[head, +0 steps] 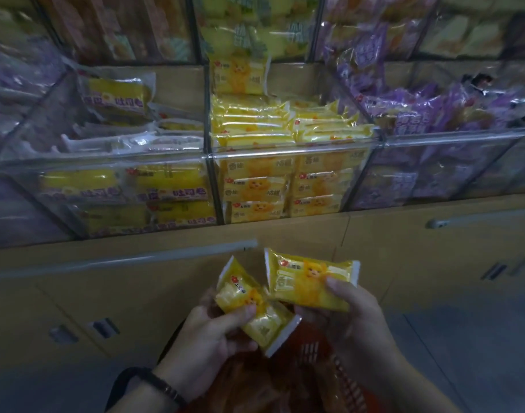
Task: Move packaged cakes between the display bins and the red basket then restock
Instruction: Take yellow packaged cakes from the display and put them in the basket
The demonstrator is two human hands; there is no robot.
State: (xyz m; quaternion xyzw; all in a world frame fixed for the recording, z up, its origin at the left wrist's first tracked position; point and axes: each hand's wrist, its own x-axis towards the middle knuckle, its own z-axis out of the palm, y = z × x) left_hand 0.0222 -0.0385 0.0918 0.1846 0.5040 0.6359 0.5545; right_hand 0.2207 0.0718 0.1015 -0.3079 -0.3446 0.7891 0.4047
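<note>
Two glossy rectangular cake packets [256,307] [310,283]

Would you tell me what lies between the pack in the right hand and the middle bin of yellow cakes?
In the head view, only bare tan cabinet front lies between the pack and the middle bin.
</note>
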